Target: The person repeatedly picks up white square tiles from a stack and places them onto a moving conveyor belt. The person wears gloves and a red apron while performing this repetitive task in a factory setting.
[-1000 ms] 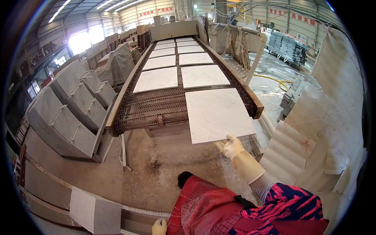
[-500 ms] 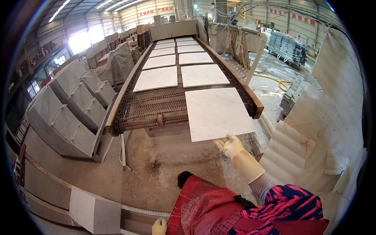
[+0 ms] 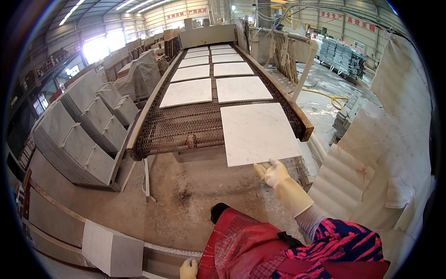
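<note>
A square white marble tile [image 3: 260, 132] lies at the near right end of a mesh conveyor belt [image 3: 181, 128], its near edge jutting out past the belt. At that edge is my right hand [image 3: 276, 176] in a pale yellow rubber glove, thumb up at the rim and fingers closed against it. Just beyond, a second tile [image 3: 243, 89] lies on the right and a third tile [image 3: 186, 93] on the left, with more in two rows behind. My gloved left hand [image 3: 189, 269] is low beside my red apron [image 3: 237, 246], fingers curled, partly cut off by the lower edge.
White stone slabs [image 3: 76, 139] lean on a rack at left. A pale stone block [image 3: 111, 249] stands at lower left by a perforated rail [image 3: 172, 250]. Wrinkled sheeting [image 3: 346, 179] hangs at right. Beyond are a yellow hose [image 3: 332, 99] and stacked grey stone [image 3: 341, 56].
The nearest tile has slid very slightly away from me. Both hands stay almost in place, and the whole view shifts a little.
</note>
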Action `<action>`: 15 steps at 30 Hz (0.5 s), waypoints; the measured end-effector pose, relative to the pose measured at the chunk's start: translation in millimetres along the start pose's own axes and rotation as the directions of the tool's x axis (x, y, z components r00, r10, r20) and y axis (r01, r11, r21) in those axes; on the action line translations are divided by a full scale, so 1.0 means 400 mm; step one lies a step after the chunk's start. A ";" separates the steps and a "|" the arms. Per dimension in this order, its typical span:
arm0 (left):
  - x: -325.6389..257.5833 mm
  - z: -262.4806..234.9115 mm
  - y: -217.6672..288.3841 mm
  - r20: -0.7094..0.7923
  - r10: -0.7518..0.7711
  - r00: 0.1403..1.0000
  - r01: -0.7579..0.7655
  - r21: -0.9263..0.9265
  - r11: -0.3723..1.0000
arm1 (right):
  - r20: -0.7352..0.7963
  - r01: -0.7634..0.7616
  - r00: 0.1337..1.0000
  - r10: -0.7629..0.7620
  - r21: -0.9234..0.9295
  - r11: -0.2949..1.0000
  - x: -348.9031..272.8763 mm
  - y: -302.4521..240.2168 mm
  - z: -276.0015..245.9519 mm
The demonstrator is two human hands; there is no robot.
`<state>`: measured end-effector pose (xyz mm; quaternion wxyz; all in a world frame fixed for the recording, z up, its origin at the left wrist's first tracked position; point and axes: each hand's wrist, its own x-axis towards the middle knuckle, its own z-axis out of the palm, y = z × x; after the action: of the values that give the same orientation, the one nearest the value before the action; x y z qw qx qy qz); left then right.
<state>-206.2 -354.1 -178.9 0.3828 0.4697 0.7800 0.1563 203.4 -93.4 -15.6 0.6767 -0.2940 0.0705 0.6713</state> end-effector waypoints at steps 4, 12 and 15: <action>-0.005 -0.006 0.008 0.003 0.007 1.000 -0.007 0.001 1.000 | 0.008 -0.006 1.000 0.006 -0.009 1.000 0.000 -0.002 -0.001; 0.015 0.018 -0.037 -0.006 0.000 1.000 0.000 -0.023 1.000 | 0.044 0.043 0.998 -0.043 -0.005 0.999 0.003 0.001 0.004; 0.007 0.010 -0.019 -0.007 -0.002 1.000 0.002 0.002 1.000 | 0.058 0.024 0.998 -0.023 -0.011 1.000 0.012 -0.001 -0.005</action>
<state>-208.5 -356.0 -187.4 0.3796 0.4686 0.7821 0.1568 204.8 -90.3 -19.6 0.6847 -0.2791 0.0434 0.6719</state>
